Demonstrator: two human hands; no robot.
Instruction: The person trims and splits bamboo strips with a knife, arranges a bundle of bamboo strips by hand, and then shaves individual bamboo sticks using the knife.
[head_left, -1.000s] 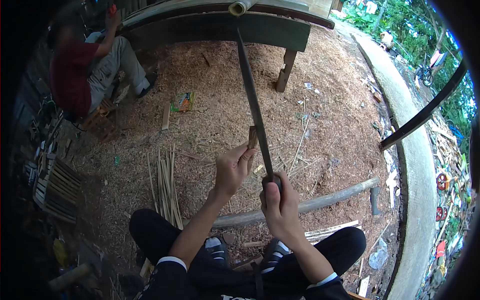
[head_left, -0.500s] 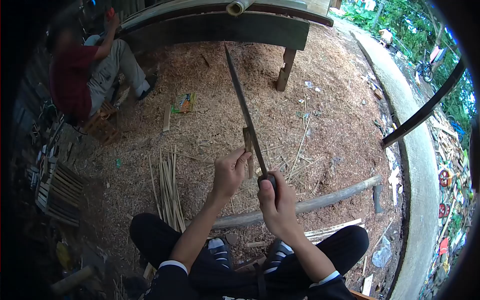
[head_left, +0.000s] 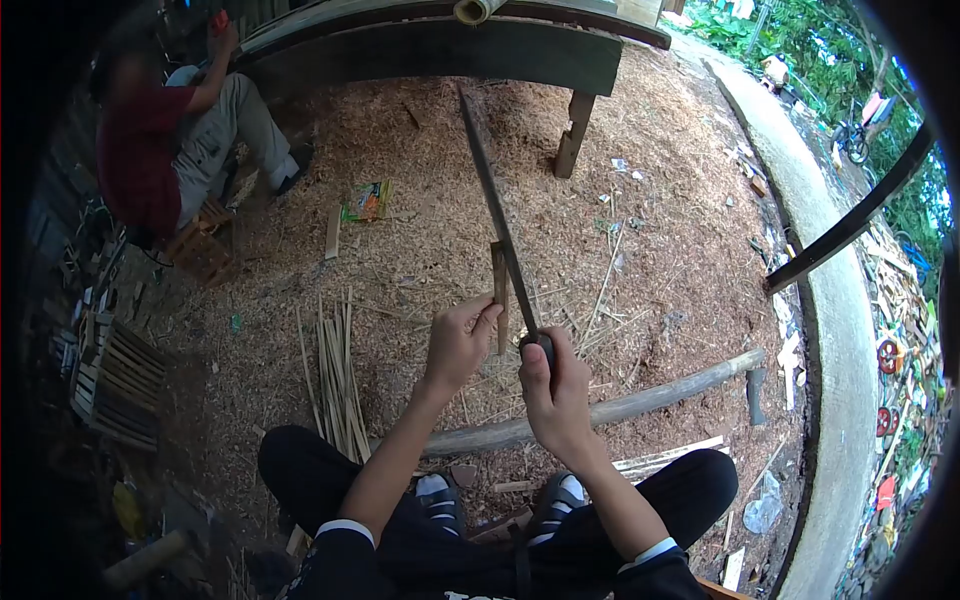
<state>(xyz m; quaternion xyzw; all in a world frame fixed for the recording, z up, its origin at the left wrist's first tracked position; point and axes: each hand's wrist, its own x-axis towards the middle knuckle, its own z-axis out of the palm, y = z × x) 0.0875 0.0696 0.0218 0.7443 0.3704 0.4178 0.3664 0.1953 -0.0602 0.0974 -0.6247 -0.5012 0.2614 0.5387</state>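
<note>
Right fingers: the right hand is closed around the dark handle of a long machete, thumb laid along its upper side, probably to steer the blade's angle.
Left fingers: the left hand pinches a short, flat bamboo strip narrowly between thumb and curled fingers, partway along its length. This seems to leave the upper end exposed and the fingertips to one side of the blade.
Strip and blade: the strip stands roughly lengthwise just left of the lower blade; whether the edge touches it, I cannot tell. The machete tip points away from the body, so the length of steel lies clear of the knees.
Arms: both reach forward between the spread knees, which appears to give the wrists free room.
Pole: a rounded wooden pole lies crosswise on the ground, beyond the feet and under the line of the hands.
Long strips: a loose bundle of thin strips lies ahead of the left knee, roughly parallel, perhaps for easy reach.
Ground: wood shavings spread around, with a bright wrapper among them.
Desk: the wooden desk ahead carries a bamboo tube, its open end facing here.
Side: another person sits at left by a slatted crate.
</note>
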